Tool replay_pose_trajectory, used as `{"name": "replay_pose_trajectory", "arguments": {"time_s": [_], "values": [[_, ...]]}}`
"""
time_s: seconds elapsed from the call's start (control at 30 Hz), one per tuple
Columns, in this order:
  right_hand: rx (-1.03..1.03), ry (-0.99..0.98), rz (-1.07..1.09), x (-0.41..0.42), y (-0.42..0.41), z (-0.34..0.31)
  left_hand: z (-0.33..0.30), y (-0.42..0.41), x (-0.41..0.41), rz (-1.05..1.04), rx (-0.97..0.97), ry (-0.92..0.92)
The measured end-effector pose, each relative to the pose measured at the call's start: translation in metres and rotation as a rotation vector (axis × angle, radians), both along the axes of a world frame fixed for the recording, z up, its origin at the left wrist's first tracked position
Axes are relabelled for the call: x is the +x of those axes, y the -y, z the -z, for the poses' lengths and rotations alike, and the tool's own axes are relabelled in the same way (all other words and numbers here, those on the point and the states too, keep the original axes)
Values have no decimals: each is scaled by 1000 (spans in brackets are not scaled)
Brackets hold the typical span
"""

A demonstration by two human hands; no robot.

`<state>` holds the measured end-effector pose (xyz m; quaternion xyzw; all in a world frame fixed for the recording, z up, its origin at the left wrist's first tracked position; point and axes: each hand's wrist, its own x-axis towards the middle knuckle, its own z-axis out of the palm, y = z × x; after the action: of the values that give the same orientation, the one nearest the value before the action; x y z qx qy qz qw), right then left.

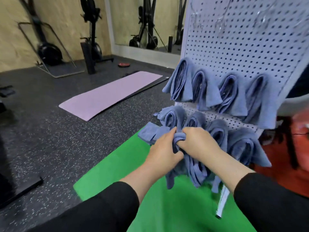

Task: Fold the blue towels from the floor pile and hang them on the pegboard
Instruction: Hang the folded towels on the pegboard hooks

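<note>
- While I bunch the towel (pixel 179 139) up at the pegboard (pixel 242 52), lower row, both hands are clenched on it: left hand (pixel 164 148) grips the fold from the left, right hand (pixel 199 141) pinches it from the right.
- Towel's soft, light, floppy; the tails hang loose under my fists, so it'll likely slump w/o support. Best held at the folded top, near the loop.
- Hung towels (pixel 222 91) fill the top row & crowd the lower one, touching mine on both sides; tight fit, could knock a neighbour off.
- Green mat (pixel 150 190) below, pink mat (pixel 110 94) further off, gym gear at back wall.
- Peg itself hidden by cloth.
</note>
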<state>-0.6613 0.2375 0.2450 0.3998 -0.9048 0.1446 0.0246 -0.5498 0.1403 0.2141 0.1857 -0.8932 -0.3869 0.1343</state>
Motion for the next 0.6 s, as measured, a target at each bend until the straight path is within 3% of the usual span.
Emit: {"name": "replay_pose_trajectory", "arguments": {"time_s": [0.2, 0.43, 0.6], "values": [[1, -114, 57, -8, -57, -76, -64, -47, -24, -153, -170, -133], [-150, -165, 133, -26, -115, -161, -142, -72, -50, -14, -373, -294], [-325, -243, 187, -42, -147, -212, -193, -76, -74, -10, -369, -395]]}}
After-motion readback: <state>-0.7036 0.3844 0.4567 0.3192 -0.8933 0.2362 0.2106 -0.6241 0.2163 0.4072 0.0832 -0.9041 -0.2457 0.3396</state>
